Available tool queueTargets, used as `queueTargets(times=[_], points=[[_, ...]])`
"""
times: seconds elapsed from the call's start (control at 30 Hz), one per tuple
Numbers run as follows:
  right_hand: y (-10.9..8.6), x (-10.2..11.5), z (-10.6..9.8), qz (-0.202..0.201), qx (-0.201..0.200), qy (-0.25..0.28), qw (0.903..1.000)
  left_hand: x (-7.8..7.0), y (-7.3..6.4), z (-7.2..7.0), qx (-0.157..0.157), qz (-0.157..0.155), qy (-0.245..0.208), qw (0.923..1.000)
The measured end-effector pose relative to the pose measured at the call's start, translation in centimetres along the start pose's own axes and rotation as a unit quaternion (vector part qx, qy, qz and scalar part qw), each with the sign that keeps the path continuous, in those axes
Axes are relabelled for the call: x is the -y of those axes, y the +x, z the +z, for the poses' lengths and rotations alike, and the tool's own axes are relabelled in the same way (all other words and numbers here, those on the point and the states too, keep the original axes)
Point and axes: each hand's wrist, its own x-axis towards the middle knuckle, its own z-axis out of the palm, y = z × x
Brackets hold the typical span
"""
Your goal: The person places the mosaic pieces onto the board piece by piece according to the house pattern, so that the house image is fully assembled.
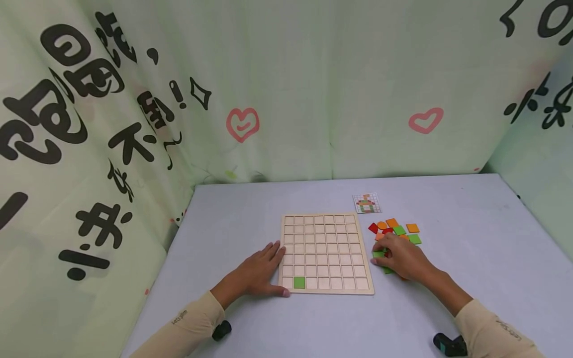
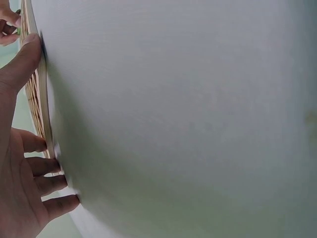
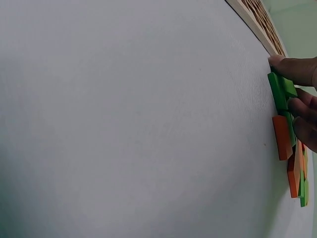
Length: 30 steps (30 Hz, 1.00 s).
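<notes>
A square wooden grid board (image 1: pixel 327 216) lies flat on the table, one green tile (image 1: pixel 299 282) filling a cell in its bottom row. Along the board's left edge rests my left hand (image 1: pixel 261 268), fingers straight and thumb at the lower corner. Just right of the board, my right hand (image 1: pixel 405 256) pinches a green square tile (image 1: pixel 379 254) between thumb and fingers. Under and around that hand lie more loose tiles, among them a green one (image 3: pixel 277 91) and an orange one (image 3: pixel 282 138). The palm hides part of this pile.
Beyond the right hand, red, orange and green tiles (image 1: pixel 412 227) are scattered, some overlapping. A small pattern card (image 1: pixel 366 203) with a coloured grid picture lies behind them. A printed curtain (image 1: pixel 331 99) hangs past the far edge of the white-covered table (image 1: pixel 470 223).
</notes>
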Motion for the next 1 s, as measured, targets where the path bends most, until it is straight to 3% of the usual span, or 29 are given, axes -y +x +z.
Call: queueTargets(times=[1.0], points=[[-0.23, 0.36, -0.11, -0.001, 0.014, 0.022, 0.9996, 0.15, 0.11, 0.29, -0.001, 0.003, 0.001, 1.0]])
